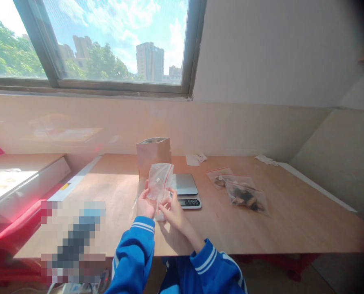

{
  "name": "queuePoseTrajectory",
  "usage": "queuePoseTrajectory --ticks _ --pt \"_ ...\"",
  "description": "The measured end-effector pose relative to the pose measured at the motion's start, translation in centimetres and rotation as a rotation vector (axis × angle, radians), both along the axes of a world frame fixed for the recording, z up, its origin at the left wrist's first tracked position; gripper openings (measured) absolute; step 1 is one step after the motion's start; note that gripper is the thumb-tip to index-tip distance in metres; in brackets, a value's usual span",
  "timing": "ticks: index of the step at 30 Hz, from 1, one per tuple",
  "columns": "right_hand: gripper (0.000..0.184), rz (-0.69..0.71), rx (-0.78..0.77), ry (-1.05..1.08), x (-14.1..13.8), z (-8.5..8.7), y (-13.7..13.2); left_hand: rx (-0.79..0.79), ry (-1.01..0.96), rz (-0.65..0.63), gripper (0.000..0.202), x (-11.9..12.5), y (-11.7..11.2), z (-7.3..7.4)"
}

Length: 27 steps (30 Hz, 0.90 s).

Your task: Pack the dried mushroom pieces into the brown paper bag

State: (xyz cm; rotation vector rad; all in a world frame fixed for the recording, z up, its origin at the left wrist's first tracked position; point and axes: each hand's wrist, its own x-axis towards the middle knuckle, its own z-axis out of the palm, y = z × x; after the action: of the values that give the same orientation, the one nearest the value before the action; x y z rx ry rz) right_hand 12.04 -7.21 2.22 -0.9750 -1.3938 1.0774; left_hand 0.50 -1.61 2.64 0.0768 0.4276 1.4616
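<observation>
Blue tracksuit sleeves point(133, 253) of mine cross the front edge of the tabletop point(292, 220). My left hand point(145, 204) grasps the lower left side of a clear zip bag point(160, 183), which stands upright and looks empty; my right hand point(173, 213) pinches its lower right edge. Just right of the bag sits a digital scale point(185, 192), with little room between. A kraft pouch point(153, 155) stands behind. Farther right, a bag of dark pieces point(245, 197) overlaps a flatter zip bag point(218, 176). Paper scraps point(196, 159) lie near the back wall point(231, 126).
</observation>
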Motion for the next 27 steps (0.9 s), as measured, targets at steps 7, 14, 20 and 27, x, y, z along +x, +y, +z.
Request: queuePoseTrajectory --ticks 7,14,20,27 --pt "0.042 -0.02 -0.1 0.156 2.0 0.5 -1.1 -0.026 0.021 0.147 0.062 -0.1 0.4 -0.6" --pt "0.037 -0.128 -0.137 0.226 3.5 -0.8 -2.3 0.091 0.186 0.042 0.055 0.3 0.2 -0.7" --pt "0.04 -0.196 -0.122 0.158 4.2 -1.9 -3.5 0.221 0.375 -0.056 0.044 0.5 -1.8 1.7" --pt "0.026 -0.647 0.16 -0.397 11.8 -3.2 -3.3 0.412 0.826 -0.033 0.039 -2.5 -4.4 6.0"
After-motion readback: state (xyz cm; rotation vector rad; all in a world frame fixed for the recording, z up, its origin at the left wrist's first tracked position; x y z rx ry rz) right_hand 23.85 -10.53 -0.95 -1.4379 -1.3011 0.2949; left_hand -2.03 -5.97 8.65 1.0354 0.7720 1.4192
